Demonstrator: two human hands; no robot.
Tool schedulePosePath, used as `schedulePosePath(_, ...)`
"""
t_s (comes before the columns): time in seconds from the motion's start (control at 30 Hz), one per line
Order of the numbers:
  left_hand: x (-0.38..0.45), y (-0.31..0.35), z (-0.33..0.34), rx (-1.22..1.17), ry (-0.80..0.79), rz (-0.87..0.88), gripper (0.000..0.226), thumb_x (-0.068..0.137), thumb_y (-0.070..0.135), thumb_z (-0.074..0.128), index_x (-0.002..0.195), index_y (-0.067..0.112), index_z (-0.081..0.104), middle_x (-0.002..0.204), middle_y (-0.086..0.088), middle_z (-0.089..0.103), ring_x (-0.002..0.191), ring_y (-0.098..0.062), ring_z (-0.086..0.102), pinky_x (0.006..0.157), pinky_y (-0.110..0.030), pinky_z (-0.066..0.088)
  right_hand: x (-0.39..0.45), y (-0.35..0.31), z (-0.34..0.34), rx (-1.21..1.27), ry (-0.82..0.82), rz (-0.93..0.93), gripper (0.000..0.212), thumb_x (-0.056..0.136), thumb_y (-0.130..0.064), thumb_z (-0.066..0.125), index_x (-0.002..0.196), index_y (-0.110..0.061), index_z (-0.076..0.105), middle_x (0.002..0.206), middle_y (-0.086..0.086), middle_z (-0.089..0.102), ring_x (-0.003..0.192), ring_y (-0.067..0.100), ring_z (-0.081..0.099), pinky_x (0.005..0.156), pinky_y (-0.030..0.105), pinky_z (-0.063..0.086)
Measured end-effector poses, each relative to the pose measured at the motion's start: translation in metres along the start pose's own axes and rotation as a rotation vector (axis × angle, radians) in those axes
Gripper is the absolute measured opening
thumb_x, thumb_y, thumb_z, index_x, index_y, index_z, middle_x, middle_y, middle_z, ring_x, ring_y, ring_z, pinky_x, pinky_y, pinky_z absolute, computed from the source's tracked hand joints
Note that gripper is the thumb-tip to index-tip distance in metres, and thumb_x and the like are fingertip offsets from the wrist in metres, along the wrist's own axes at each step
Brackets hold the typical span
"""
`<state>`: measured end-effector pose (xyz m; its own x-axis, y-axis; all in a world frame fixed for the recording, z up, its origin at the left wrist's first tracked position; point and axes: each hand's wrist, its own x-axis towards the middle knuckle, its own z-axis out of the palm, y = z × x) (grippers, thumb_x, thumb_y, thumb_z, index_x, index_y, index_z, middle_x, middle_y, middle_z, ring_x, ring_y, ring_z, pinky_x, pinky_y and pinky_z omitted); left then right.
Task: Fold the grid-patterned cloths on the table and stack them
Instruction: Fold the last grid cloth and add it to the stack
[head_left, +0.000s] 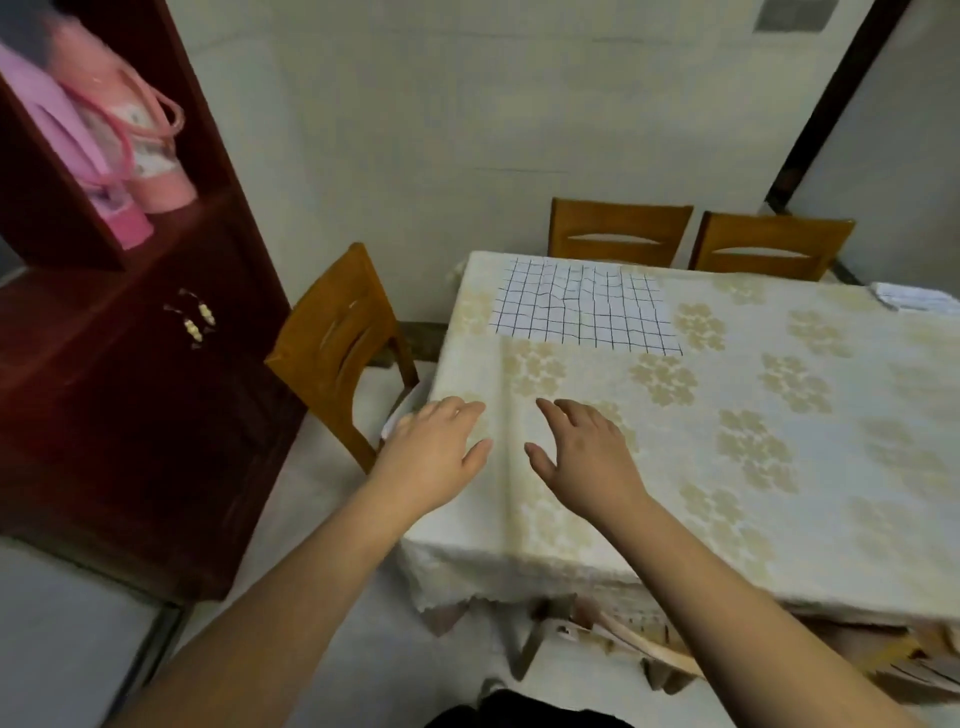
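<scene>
Pale walls and a dark red cabinet framed the scene, pink flasks on its shelf. Counter took up the right half, covered by a cream floral tablecloth; three wooden chairs around it, one at the left end, two on the far side.

Grid-patterned cloth lay flat and unfolded at the counter's far left corner, a few ripples through its middle. A second pale bundle sat at the far right edge, possibly more grid cloths already folded, too cropped to say.

Left hand and right hand both hovered over the near left part of the counter, fingers spread and relaxed, palms down, holding nothing. Well short of the cloth, not touching it.

Judgement: step in hand was the reach for the cloth; folding not yet begun. To do it well:
- take the two near corners, one per hand, pinch rather than bunch
- smooth the centre ripples first, or the fold will set crooked
- use the grid lines to align edges
- avoid dragging the tablecloth along with it
</scene>
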<state>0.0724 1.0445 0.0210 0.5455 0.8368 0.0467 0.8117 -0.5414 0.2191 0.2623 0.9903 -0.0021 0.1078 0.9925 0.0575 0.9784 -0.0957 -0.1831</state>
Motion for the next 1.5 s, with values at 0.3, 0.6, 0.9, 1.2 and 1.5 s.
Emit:
schedulePosePath(0.3,0.109,-0.038,0.009,0.027,-0.059,0.123,0.052,0.100,0.047,0.036,0.147,0.027,0.032,0.149,0.005,0.038,0.135,-0.017,0.037,0.108,-0.038,0.034,0.093,0.015,0.025,0.094,0.043,0.143,0.061,0.093,-0.046,0.051,0.145,-0.016,0.039,0.142,0.009,0.048,0.131,0.029,0.043,0.106,0.043,0.037)
schedulePosePath(0.6,0.215,-0.078,0.013,0.040,-0.090,0.169,0.051,0.099,0.046,0.037,0.146,0.026,0.034,0.148,0.004,0.039,0.135,-0.016,0.037,0.109,-0.038,0.033,0.186,0.036,0.028,0.071,0.000,0.178,0.061,0.095,-0.048,0.045,0.148,-0.021,0.032,0.148,0.004,0.041,0.135,0.024,0.037,0.108,0.038,0.030)
schedulePosePath(0.9,0.328,-0.115,0.066,0.024,-0.182,0.275,0.049,0.099,0.038,0.040,0.145,0.020,0.037,0.148,0.000,0.040,0.134,-0.021,0.037,0.108,-0.039,0.032,0.242,0.058,0.066,0.126,-0.043,0.318,0.063,0.090,-0.049,0.044,0.144,-0.016,0.041,0.145,0.011,0.045,0.131,0.031,0.044,0.105,0.042,0.035)
schedulePosePath(1.2,0.423,-0.120,0.154,0.142,-0.364,0.407,0.048,0.099,0.034,0.036,0.144,0.019,0.040,0.156,-0.005,0.027,0.143,-0.023,0.024,0.113,-0.038,0.022,0.303,0.066,0.117,0.151,-0.093,0.404,0.074,0.081,-0.057,0.026,0.139,-0.016,0.048,0.140,0.012,0.052,0.126,0.032,0.050,0.099,0.044,0.042)
schedulePosePath(1.5,0.463,-0.124,0.227,0.159,-0.597,0.377,0.055,0.100,0.052,0.026,0.151,0.046,0.008,0.162,-0.008,-0.012,0.149,-0.030,-0.008,0.119,-0.047,0.002,0.299,0.074,0.145,0.149,-0.167,0.502,0.075,0.082,-0.058,0.023,0.142,-0.019,0.045,0.146,0.011,0.046,0.132,0.031,0.045,0.105,0.044,0.037)
